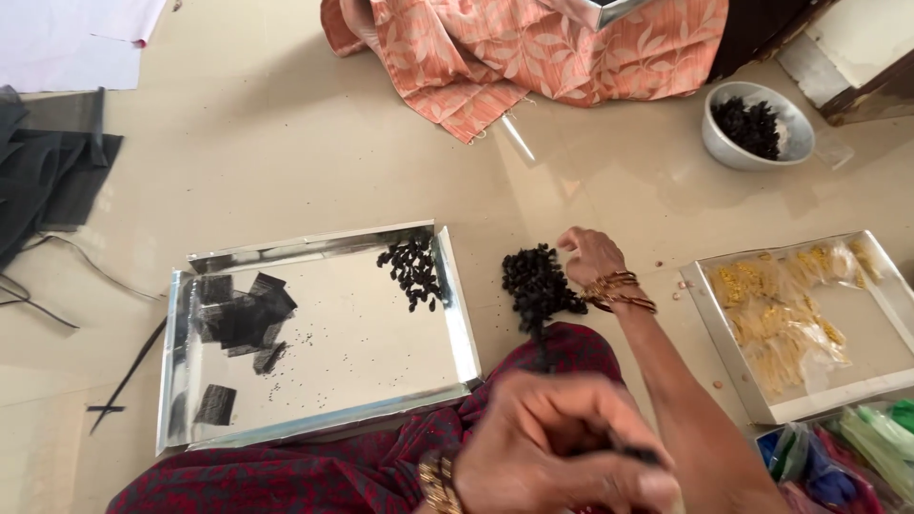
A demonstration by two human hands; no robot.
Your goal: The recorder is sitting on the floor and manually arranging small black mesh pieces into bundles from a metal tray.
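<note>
- The right hand [592, 255] reaches out over the floor [286, 162], fingers bent down onto the right edge of a heap of small black pieces [538, 284]; whether it pinches any of them I cannot tell; gold bangles [619, 290] sit on its wrist
- The left hand [562, 443] is close to the camera at the bottom edge, fingers curled around a thin dark item [640, 455], too blurred to name
- The heap lies on the bare floor between two metal trays, just beyond the dark red patterned cloth [324, 471] over the person's lap
- One steel tray [455, 295] lies to the left; a smaller cluster of the black pieces [412, 269] sits in its far right corner; several black fabric squares [243, 314] lie by its left edge, one apart near the front left corner
- A second tray [709, 314] to the right holds yellow pieces in clear packets [776, 309]
- One white bowl [757, 124] of black material stands at the far right, well apart
- Another person's peach leaf-print garment [533, 48] fills the top centre; dark cloth [48, 171] lies at the left edge; bright plastic bags [847, 452] fill the bottom right corner
</note>
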